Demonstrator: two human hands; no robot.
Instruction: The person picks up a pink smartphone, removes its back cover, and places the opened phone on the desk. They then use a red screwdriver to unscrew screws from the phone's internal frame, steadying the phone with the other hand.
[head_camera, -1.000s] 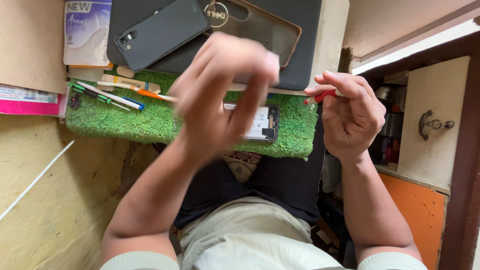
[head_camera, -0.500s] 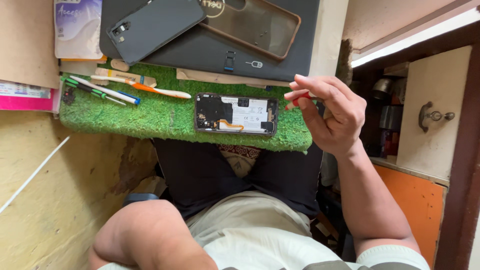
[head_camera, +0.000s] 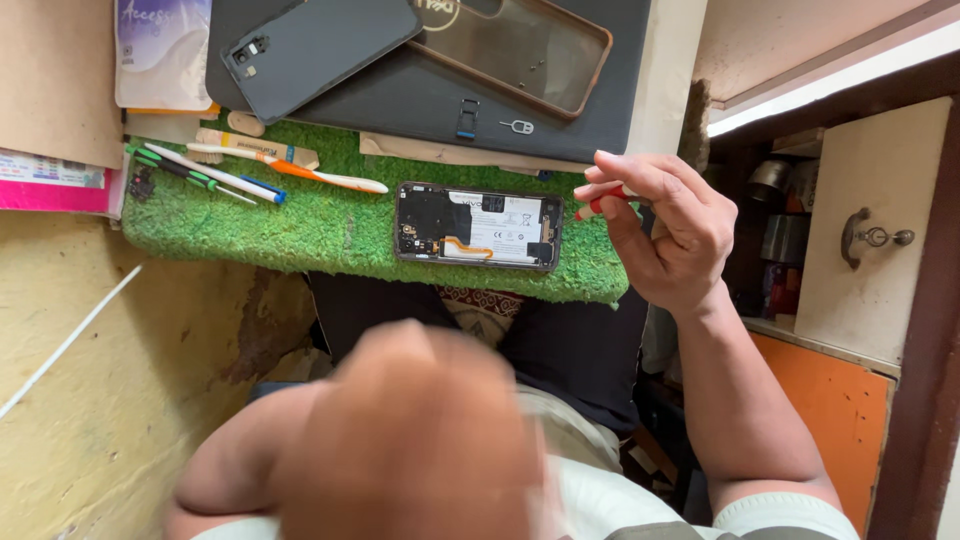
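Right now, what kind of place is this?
Probably a small phone repair bench. An opened black phone with its back off lies on a green fake-grass mat, thin screwdrivers lie beside it, and the right hand holds a small red tool.

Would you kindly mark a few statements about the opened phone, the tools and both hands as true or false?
1. The opened phone lies on the green turf mat with its back cover off. True.
2. The right hand holds a red-handled tool. True.
3. The left hand rests on the opened phone. False: it is blurred, near the camera and well clear of the phone.
4. The dark back cover is fitted on the phone. False: it lies apart, above the mat.
5. Screwdrivers lie on the mat's left part. True.
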